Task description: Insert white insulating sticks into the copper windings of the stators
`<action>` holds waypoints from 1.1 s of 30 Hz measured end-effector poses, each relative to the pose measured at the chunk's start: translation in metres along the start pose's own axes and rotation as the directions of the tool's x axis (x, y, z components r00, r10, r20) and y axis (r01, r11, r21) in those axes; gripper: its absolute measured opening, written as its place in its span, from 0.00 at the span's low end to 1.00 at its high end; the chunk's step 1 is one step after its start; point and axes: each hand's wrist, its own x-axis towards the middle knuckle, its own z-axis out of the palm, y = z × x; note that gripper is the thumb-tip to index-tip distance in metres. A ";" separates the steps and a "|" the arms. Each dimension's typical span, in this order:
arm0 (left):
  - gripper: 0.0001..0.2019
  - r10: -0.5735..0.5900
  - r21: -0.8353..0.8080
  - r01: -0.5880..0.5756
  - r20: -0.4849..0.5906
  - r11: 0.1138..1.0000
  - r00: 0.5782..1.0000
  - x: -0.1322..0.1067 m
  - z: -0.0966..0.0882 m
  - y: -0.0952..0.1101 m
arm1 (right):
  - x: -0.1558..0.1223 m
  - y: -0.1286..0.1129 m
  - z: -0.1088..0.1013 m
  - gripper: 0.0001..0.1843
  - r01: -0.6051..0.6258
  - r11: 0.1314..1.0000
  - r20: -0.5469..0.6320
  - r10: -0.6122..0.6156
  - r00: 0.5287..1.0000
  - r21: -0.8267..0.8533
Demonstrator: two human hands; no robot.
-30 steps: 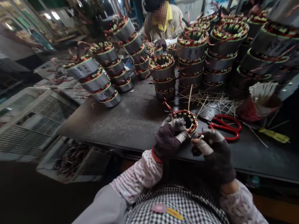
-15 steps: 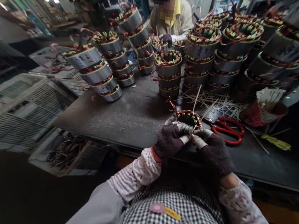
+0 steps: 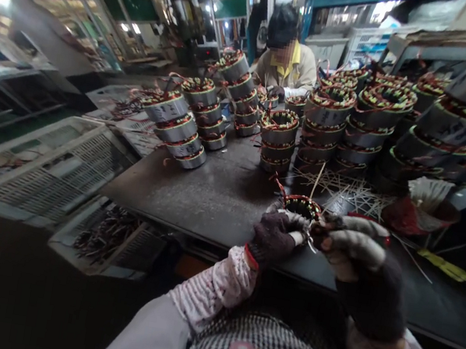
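Observation:
A small motor stator (image 3: 301, 204) with red and pale-green windings stands on the dark workbench. My left hand (image 3: 275, 234), in a dark fingerless glove with taped fingers, is closed around its near left side. My right hand (image 3: 360, 262), gloved and taped alike, is raised at the stator's right edge with thumb and fingers pinched together. What lies in that pinch is hidden. Just beside those fingertips hangs a short white strand (image 3: 312, 245). From the stator's far rim a thin pale stick (image 3: 318, 179) rises. Red-handled scissors (image 3: 386, 241) lie mostly hidden behind my right hand.
Stacked stators (image 3: 328, 116) line the back of the bench (image 3: 193, 203). Loose pale sticks (image 3: 356, 194) lie before them, near a red container (image 3: 416, 215) and a yellow strip (image 3: 444, 265). White crates (image 3: 58, 161) stand left. Across the bench, another person (image 3: 305, 71) works.
My right hand has moved right and up from the stator's near rim, now covering most of the scissors. My left hand stays on the stator. The whole view has shifted.

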 end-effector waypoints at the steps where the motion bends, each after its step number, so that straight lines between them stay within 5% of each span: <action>1: 0.09 -0.005 -0.025 0.006 0.012 1.000 1.000 0.000 0.000 -0.001 | 0.003 -0.002 -0.003 0.08 -0.013 1.000 -0.010 0.013 1.000 0.008; 10: 0.12 -0.076 -0.239 0.090 0.069 0.967 0.995 0.002 0.005 -0.003 | -0.015 0.065 0.014 0.08 -0.019 0.994 0.260 0.046 0.964 -0.108; 15: 0.22 -0.076 -0.201 0.085 0.055 0.976 0.996 0.003 -0.001 0.009 | -0.009 0.052 0.011 0.07 -0.030 0.996 0.330 0.055 0.942 -0.081; 18: 0.22 -0.068 -0.152 0.073 0.040 0.986 0.997 0.002 0.000 0.010 | -0.006 0.036 0.013 0.05 -0.192 0.977 0.236 0.166 0.958 0.092; 21: 0.14 -0.024 -0.128 0.030 0.043 0.991 0.999 -0.002 0.004 0.003 | -0.003 0.022 0.019 0.07 -0.388 0.811 0.063 0.402 0.913 0.438; 23: 0.12 0.068 -0.078 -0.065 0.048 0.995 0.997 -0.004 0.003 -0.004 | -0.003 0.019 0.024 0.13 -0.462 0.691 0.057 0.523 0.851 0.556; 26: 0.09 0.234 0.093 -0.244 0.107 0.965 0.966 -0.007 -0.005 -0.015 | -0.012 0.021 0.024 0.19 -0.637 0.577 0.268 0.598 0.756 0.510; 28: 0.05 0.299 0.219 -0.330 0.163 0.918 0.940 -0.007 -0.010 -0.019 | -0.021 0.020 0.016 0.21 -0.714 0.579 0.384 0.602 0.700 0.394; 33: 0.03 0.346 0.262 -0.393 0.210 0.881 0.915 -0.007 -0.011 -0.019 | -0.009 0.008 0.006 0.16 -0.709 0.652 0.328 0.630 0.704 0.268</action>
